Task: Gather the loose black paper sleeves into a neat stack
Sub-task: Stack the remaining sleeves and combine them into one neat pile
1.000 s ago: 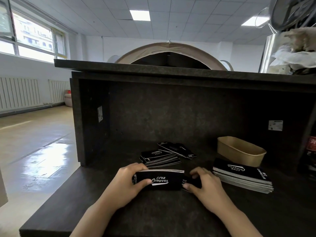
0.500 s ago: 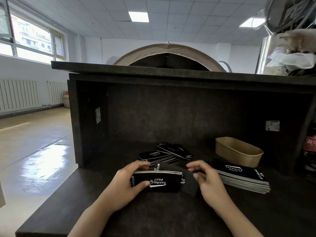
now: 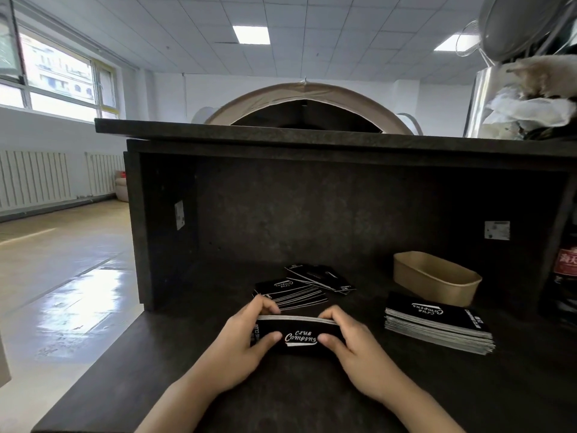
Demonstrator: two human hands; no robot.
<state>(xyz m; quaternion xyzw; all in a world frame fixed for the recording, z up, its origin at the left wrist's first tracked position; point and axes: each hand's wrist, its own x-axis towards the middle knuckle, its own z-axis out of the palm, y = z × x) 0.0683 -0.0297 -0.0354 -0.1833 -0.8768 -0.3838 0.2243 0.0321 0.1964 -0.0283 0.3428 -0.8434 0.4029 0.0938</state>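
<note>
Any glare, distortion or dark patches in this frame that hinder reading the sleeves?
Head view: window glare washes the floor; wide-angle bends the counter edge; the recess is dim, yet the bundle between left hand and right hand stays legible.

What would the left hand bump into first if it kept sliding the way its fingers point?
Probably the right hand: the left hand points rightward along the held bundle of sleeves, which both hands grip from opposite ends.

Head-worn view, close above counter (image 3: 156, 364)
</note>
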